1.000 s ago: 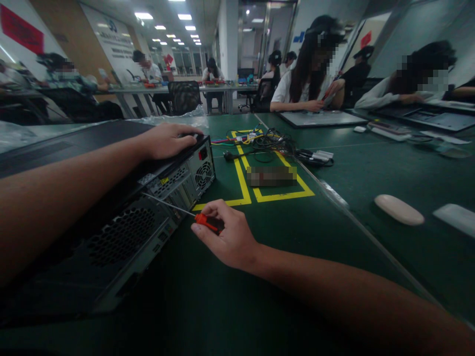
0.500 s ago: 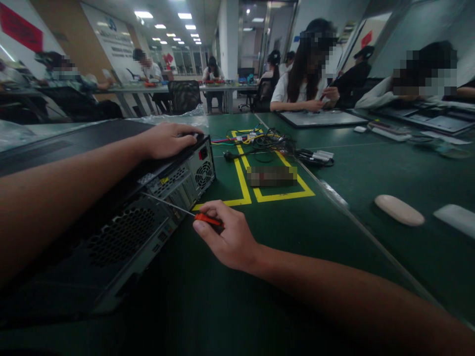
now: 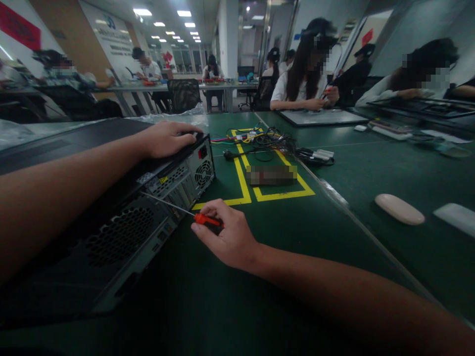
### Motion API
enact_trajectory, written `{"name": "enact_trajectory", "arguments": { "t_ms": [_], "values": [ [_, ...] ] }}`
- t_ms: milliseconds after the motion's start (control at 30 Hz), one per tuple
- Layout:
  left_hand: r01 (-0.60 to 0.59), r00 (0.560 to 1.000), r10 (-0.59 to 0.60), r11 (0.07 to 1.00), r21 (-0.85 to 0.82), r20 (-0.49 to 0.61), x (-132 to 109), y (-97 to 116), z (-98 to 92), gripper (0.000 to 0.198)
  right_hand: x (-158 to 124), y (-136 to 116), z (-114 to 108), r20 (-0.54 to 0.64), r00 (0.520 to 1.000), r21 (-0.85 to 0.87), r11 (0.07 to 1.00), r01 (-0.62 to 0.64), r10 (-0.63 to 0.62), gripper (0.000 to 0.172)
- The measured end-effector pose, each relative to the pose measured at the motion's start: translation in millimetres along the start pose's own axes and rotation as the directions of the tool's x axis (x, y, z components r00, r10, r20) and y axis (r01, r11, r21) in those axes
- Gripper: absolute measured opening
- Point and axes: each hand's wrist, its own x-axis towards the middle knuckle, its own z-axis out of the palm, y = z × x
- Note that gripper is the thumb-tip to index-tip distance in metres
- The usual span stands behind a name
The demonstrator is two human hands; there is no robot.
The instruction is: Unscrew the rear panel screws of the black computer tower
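Note:
A black desktop computer case (image 3: 63,143) lies on its side on the green table, its rear panel turned toward my right. My left hand (image 3: 168,138) rests flat on the top of the case near its far rear corner, fingers stretched out. In my right hand (image 3: 228,235) is a screwdriver (image 3: 206,220) with a red and black handle. Its thin shaft points up and left, and the tip meets the rear panel above the honeycomb vent (image 3: 120,235). Whether the tip sits in a screw is too small to tell.
Beyond the case lie tangled cables (image 3: 274,141) and a blurred-out block (image 3: 272,175) within yellow tape (image 3: 285,198). A beige oval case (image 3: 400,209) and a white object (image 3: 456,220) are at the right. Co-workers sit across the table; clear plastic wrap (image 3: 181,117) lies behind the case.
My right fingers and the screwdriver handle have shifted very slightly; the tip stays at the same spot. My left hand keeps its place. At the far right, a co-worker's head and hands have moved.

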Motion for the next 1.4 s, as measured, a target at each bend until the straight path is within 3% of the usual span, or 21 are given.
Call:
{"name": "enact_trajectory", "arguments": {
  "t_ms": [733,1167,1400],
  "values": [
    [0.013,1.0,-0.014,0.999,-0.045,-0.008,1.8,1.3,-3.3,0.084,-1.3,0.9,0.2,-0.01,1.0,-0.009,1.0,-0.01,0.01,0.022],
    [-0.042,0.999,0.043,0.999,0.025,-0.019,2.8,-8.5,6.1,0.083,-1.5,2.0,1.0,-0.013,1.0,-0.016,1.0,-0.011,0.011,0.025],
    [-0.026,1.0,0.026,0.999,0.021,0.002,3.8,-4.2,1.4,0.081,-2.6,3.8,2.5,-0.035,0.999,-0.014,1.0,0.016,-0.016,0.026]
  ]
}}
